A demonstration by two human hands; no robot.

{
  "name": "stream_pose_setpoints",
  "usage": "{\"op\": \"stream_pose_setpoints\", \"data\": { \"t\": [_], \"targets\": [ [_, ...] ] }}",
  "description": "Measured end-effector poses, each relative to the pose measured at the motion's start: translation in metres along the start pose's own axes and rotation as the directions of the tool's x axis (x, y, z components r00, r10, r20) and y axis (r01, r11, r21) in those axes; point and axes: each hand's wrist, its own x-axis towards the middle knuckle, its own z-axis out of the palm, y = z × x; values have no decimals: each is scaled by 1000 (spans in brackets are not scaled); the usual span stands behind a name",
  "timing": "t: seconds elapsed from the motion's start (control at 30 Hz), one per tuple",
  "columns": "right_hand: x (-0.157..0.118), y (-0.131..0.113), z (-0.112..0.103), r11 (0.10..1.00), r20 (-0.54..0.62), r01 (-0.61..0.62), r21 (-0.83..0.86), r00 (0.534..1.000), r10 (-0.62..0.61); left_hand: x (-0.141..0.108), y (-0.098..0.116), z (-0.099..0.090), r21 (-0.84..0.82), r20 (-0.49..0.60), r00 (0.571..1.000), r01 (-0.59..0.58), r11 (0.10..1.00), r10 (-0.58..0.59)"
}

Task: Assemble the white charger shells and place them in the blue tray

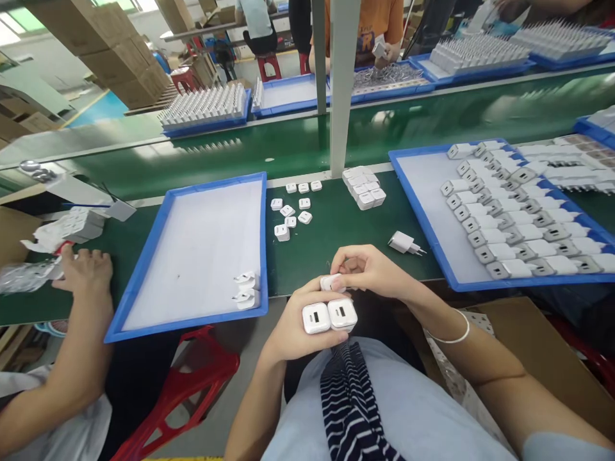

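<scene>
Two adapters in one hand, fingertips on a third piece

The left hand is closed around two white adapters, pressed side by side with their port faces up. The right hand brings thumb and fingers together on a smaller white piece just beyond them, at the left fingers; how much the left fingers bear on it, I cannot tell. Good handling here means a firm but light left grip, so the pair stays flush, and right fingertips on the small piece's sides, clear of its face. Squeezing too hard could make the smooth cases slip apart.

Beyond the hands, small white blocks lie loose on the green bench, with a packed cluster of white pieces to their right. Nearer, one plug lies with its pins pointing right. The blue-rimmed left tray holds a few pronged white pieces in its near right corner; the right tray carries slanting rows of adapters.
</scene>
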Motion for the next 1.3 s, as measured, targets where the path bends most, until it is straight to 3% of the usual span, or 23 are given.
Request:
{"op": "stream_pose_setpoints", "data": {
  "t": [0.1, 0.17, 0.3, 0.57, 0.67, 0.77, 0.9, 1.3],
  "targets": [
    [-2, -1, -1, 997, -6, 53, -61, 999, -54, -3, -1, -2, -197, 35, 998, 50, 979, -44],
    [-6, -3, -1, 979, -20, 108, -173, 993, -113, -4, -1, 0, -230, -16, 997, 64, 971, -70],
    [-13, -8, -1, 900, -40, 151, -409, 982, -182, -4, 3, 8, -166, -114, 989, 72, 983, -92],
    [-30, -23, -9, 835, -56, 157, -528, 974, -219, -3, 12, 17, -21, -137, 991, -3, 1000, 0],
    [-39, -39, -12, 900, -108, 133, -416, 975, -194, -4, 16, 19, 66, -182, 982, -37, 997, 49],
    [-43, -46, -9, 985, -34, 43, -169, 998, -49, -5, 19, 21, 101, -208, 974, -70, 992, 90],
    [-39, -42, -1, 996, 42, -66, 58, 997, 63, -6, 22, 23, 128, -233, 965, -89, 988, 117],
    [-27, -43, 4, 994, 119, -105, 34, 988, 100, -5, 25, 21, 141, -218, 966, -111, 984, 140]
  ]
}}
